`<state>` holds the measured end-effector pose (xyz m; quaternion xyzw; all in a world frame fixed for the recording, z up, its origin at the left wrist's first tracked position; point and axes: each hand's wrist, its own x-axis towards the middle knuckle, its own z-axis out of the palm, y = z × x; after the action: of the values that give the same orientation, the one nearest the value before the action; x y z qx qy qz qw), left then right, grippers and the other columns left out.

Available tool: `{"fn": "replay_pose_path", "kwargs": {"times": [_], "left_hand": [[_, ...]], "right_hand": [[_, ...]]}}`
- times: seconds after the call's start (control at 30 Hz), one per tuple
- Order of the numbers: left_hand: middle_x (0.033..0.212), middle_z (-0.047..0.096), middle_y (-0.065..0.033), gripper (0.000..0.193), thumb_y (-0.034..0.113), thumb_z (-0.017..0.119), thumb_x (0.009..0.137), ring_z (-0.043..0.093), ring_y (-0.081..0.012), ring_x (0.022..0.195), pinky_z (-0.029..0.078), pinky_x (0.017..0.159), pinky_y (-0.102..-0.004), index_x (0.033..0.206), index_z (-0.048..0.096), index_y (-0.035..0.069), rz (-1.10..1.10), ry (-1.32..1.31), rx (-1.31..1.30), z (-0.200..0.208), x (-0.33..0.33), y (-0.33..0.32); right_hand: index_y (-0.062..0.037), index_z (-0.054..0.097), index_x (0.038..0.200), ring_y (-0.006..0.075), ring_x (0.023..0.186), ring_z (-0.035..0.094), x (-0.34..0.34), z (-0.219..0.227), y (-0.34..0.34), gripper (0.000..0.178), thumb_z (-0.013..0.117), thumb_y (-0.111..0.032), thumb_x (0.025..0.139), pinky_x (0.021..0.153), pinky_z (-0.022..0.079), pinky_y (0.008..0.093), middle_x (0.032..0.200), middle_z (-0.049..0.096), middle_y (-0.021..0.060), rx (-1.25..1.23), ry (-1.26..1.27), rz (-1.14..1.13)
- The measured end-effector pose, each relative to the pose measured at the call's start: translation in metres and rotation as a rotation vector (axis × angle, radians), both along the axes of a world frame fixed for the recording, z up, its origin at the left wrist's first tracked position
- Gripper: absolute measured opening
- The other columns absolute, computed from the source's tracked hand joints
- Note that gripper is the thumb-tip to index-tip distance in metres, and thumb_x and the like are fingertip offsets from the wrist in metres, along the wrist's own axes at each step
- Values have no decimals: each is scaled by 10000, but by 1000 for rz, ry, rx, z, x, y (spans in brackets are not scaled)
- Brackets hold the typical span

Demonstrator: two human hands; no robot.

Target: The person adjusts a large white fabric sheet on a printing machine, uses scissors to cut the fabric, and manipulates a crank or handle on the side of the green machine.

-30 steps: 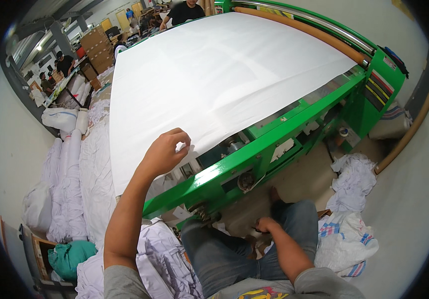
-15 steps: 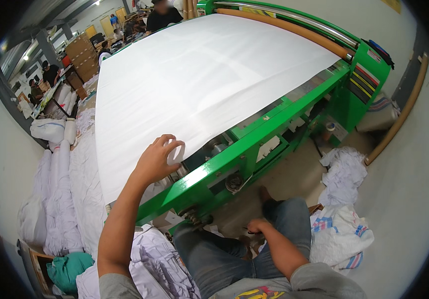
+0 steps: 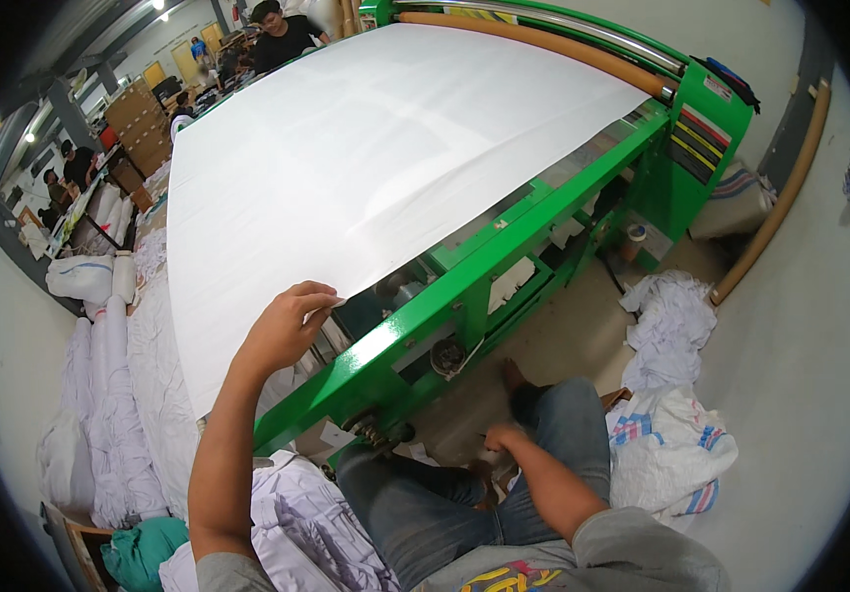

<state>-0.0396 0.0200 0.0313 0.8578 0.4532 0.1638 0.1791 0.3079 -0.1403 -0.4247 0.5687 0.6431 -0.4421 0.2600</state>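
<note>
A wide white fabric sheet stretches over a green machine frame. At its near right edge my left hand is closed, thumb and fingers pinching the fabric's border. Beneath that edge, metal parts of the machine show through the gap. My right hand hangs low between my knees, its fingers curled. A small dark tip pokes out of it, too little to name.
A brown roller spans the machine's far end. Crumpled white cloth and a white woven sack lie on the right. White fabric rolls stand at left. Across the machine a person in black faces this way.
My left hand's fingers were curved apart over the fabric's edge; now they have closed on it. My right hand stays low with curled fingers. The whole view has shifted slightly.
</note>
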Motion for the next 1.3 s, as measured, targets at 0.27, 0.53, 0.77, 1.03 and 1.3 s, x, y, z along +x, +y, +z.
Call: {"fn": "replay_pose_path", "kwargs": {"times": [0.27, 0.53, 0.77, 1.03, 1.3], "left_hand": [[1263, 779, -173, 214, 65, 689, 1028, 742, -365, 1162, 585, 1043, -432, 1197, 811, 15, -33, 24, 14, 0, -6, 2], [1022, 758, -163, 143, 84, 728, 1001, 727, -356, 957, 579, 888, -441, 1078, 814, -1, 11, 60, 19, 11, 0, -2], [976, 743, -145, 95, 86, 743, 972, 720, -343, 922, 573, 854, -436, 973, 788, 2, -50, 81, -18, 15, 0, -2], [988, 743, -139, 85, 70, 733, 965, 730, -330, 923, 580, 851, -428, 1003, 766, 1, -53, 80, 25, 8, -1, -1], [1006, 748, -146, 88, 63, 732, 962, 737, -336, 943, 585, 864, -428, 1016, 769, 5, -54, 75, 17, 7, 0, -1]], "right_hand": [[-1, 795, 1287, 398, 1109, 771, -6, 38, 0, 496, 710, -389, 991, 996, 583, 495, 1302, 788, 208, 57, -36, -16], [-57, 762, 1386, 407, 1342, 669, -7, 48, -3, 499, 619, -392, 1045, 1131, 513, 490, 1500, 689, 190, -101, 45, -101], [19, 787, 1282, 372, 1147, 753, -6, 40, -4, 690, 723, -595, 974, 1003, 569, 469, 1286, 781, 213, -1, 79, -59], [32, 769, 1308, 398, 1199, 718, -4, 15, -4, 745, 710, -634, 978, 1030, 540, 495, 1314, 762, 224, -91, 71, -130], [-18, 726, 1424, 381, 1206, 746, -7, 17, -4, 629, 720, -504, 1024, 1047, 571, 495, 1449, 723, 196, -84, 27, -93]]}}
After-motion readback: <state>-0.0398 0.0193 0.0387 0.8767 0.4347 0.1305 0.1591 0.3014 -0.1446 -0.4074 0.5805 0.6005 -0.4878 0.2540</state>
